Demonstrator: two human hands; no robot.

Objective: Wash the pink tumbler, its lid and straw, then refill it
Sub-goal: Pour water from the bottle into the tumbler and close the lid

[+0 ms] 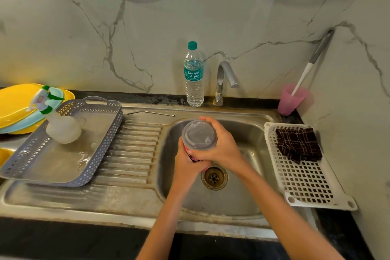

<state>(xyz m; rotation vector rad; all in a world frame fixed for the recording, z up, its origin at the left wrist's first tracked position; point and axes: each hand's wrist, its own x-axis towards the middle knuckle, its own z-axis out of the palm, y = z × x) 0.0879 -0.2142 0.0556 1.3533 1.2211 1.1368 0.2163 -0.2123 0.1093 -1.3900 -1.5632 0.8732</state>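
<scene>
1. I see both hands over the sink basin [242, 192], holding the pink tumbler [193, 157] upright above the drain [214, 177].
2. My left hand [186, 164] is wrapped around the tumbler's lower body, fingers closed on it.
3. My right hand [221, 145] curls around the upper part, fingers touching the rim of the grey lid [199, 135], which sits on the tumbler.
4. The metal straw [150, 113] lies flat on the sink ledge behind the drainboard, well apart from the tumbler.
5. A water bottle [193, 76] stands just beside the tap [224, 80].
6. A spray bottle [59, 120] stands in the grey tray [99, 154] on the left; a dark cloth [298, 145] lies on the white rack [306, 181] on the right.
</scene>
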